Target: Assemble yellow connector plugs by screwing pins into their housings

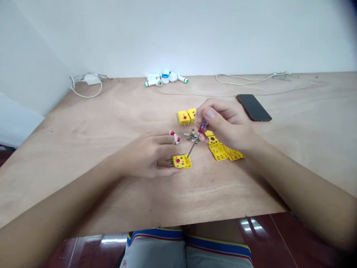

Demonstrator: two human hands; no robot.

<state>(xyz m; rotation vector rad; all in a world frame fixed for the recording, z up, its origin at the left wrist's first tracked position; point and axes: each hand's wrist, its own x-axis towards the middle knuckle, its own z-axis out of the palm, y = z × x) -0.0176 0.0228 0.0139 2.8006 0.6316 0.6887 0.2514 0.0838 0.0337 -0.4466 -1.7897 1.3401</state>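
Your forearms enter from the lower corners, with your left hand [145, 154] lying palm down and your right hand [225, 124] raised and turned inward. Below them are your striped shorts [184, 249] and a glossy red floor [279, 238].

The plywood table [111, 193] carries the work. A yellow connector [182, 161] lies flat just beside your left hand, its metal prongs [169, 162] pointing left. Your left fingers [164, 139] curl closely around it, touching its near edge; how firm the hold is cannot be told. Your right fingers [210, 113] close narrowly on a red-handled screwdriver [203, 127], its tip on the connector's face.

Farther on are small screws [192, 136], red-and-white parts [175, 137], two assembled yellow connectors [184, 117] and open yellow housings [218, 151]. Beyond lie a phone [253, 107], white cables [85, 87], and white plastic fittings [164, 78] against the white wall [178, 33].
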